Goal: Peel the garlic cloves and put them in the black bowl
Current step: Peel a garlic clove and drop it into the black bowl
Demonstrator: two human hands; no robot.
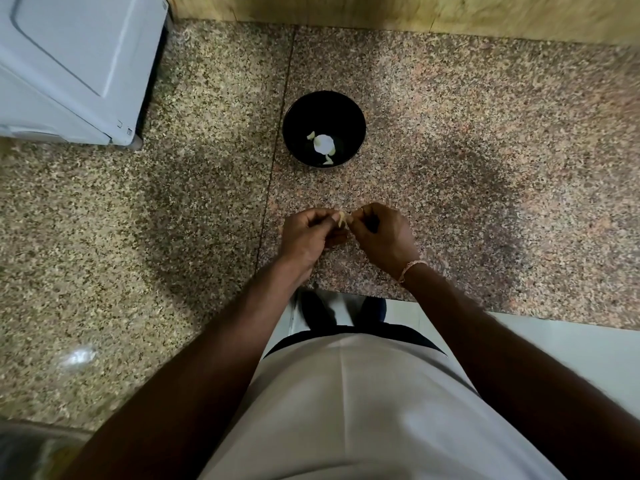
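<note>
A black bowl [323,102] stands on the speckled granite counter [450,150], beyond my hands. Inside it lie a few pale peeled garlic cloves [328,160] around a bright white glare spot. Closer to me, both hands meet above the counter. My left hand [306,237] and my right hand [384,237] pinch one small garlic clove [343,219] between their fingertips; it is pale yellow and mostly hidden by the fingers. My right wrist wears a thin bracelet.
A white appliance [69,64] stands at the back left of the counter. A wooden wall panel [415,15] runs along the far edge. The counter's front edge is just below my hands, with white floor tile [571,358] and my shoes beneath.
</note>
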